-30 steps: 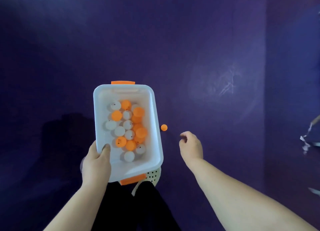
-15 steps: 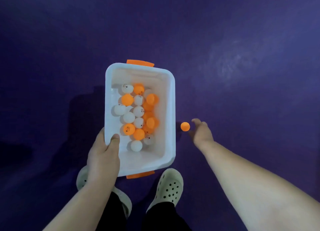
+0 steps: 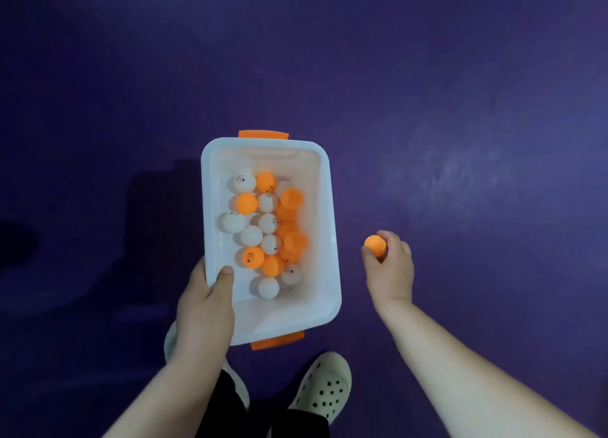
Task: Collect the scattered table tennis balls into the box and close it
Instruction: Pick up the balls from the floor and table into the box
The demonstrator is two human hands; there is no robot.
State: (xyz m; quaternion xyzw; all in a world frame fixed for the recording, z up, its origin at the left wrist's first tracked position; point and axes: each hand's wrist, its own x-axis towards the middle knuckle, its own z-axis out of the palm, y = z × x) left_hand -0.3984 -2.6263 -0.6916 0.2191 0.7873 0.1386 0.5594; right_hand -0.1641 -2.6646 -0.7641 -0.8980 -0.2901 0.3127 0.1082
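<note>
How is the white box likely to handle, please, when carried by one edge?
Probably light: the left hand alone holds the box by its rim. It looks stiff, as the rim shows no sag. If tilted, the loose balls inside would likely roll.

White box (image 3: pixel 333 227) here, smooth moulded plastic with a soft gloss along its rim, and the orange clips (image 3: pixel 263 134) at either end look like the same plastic, flatter in finish. Inside, the table tennis balls (image 3: pixel 268 223), white and orange, have smooth matt shells, several with small printed marks. The orange ball (image 3: pixel 375 244) pinched in the right hand (image 3: pixel 390 269) has that same dull, even skin. Purple floor (image 3: pixel 460 108) below, matt, pale scuffed patches catching light. Cream clog (image 3: pixel 324 385), rubbery-looking and perforated; black trousers (image 3: pixel 296 425), cloth.
</note>
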